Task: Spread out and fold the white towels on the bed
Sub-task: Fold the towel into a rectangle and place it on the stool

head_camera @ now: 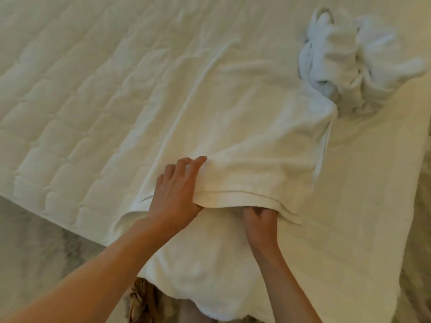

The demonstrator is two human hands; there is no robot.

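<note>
A large white towel [245,136] lies spread on the bed, running from the near edge toward the far right. Its near end is doubled over into a hemmed fold. My left hand [177,194] grips the left end of that fold, fingers on top and thumb tucked under the hem. My right hand [261,220] reaches under the fold's right part, its fingertips hidden by the cloth. The towel's nearest part hangs over the bed's edge. A crumpled heap of white towels [354,57] sits at the far right.
The quilted white mattress [70,101] stretches out to the left and back. Grey floor [35,234] shows at lower left, with the bed's edge running diagonally there. Something brown [142,297] lies on the floor below the hanging towel.
</note>
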